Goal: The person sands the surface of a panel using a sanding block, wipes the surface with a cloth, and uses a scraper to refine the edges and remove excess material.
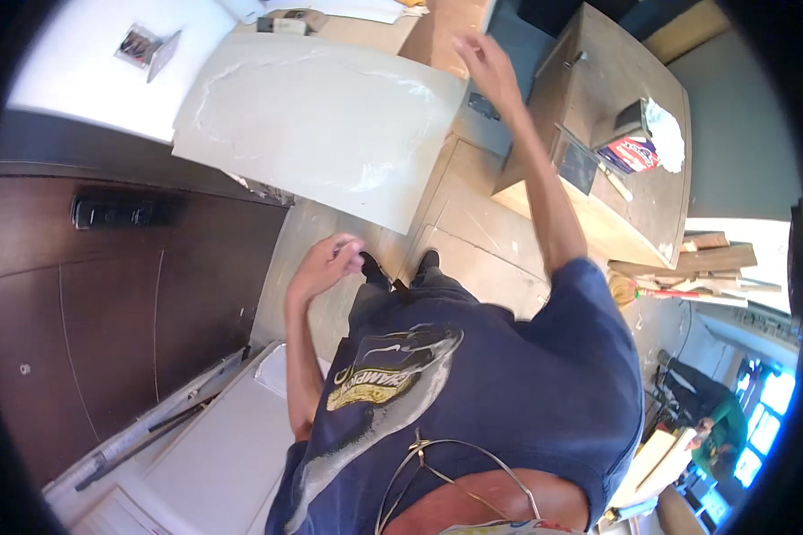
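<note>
A large pale grey board [317,125] lies in front of me, with whitish smears in a rough ring on its face. My left hand [326,266] hovers just short of the board's near edge. Its fingers are loosely bent and apart, with nothing seen in them. My right hand [489,69] reaches forward past the board's far right corner, without visible contact. Its fingers are partly stretched and slightly apart, and they hold nothing I can see.
A dark brown door [107,294] with a black handle stands at left. To the right, a wooden cabinet [598,116] bears a red-and-blue package [632,154] and a crumpled white bag [665,134]. Wood offcuts [709,259] and a broom [625,290] lie beyond. Another person [727,428] is at far right.
</note>
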